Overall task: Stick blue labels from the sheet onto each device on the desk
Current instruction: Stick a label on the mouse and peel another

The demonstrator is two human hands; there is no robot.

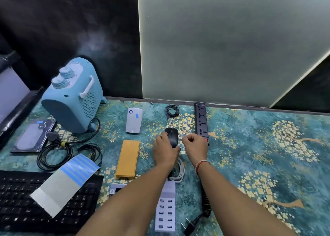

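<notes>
A black wired mouse point(172, 135) lies mid-desk. My left hand point(165, 151) grips it from the left and near side. My right hand point(194, 146) hovers just right of the mouse with fingers curled; whether it pinches a label I cannot tell. The label sheet point(66, 182), blue strips at its far end, lies across a black keyboard point(21, 205). The white power bank point(134, 120) and the hard drive point(34, 135) each carry a blue label. The yellow case point(127, 158), black power strip point(202, 118), USB charging hub point(165, 209) and blue heater point(73, 96) show no label.
Coiled black cables point(53, 155) lie left of the yellow case, and the mouse's cable point(171, 110) is bundled behind it. A white cord point(180, 171) and a black plug point(191, 225) lie near my forearms. A frosted panel point(214, 48) stands behind the desk.
</notes>
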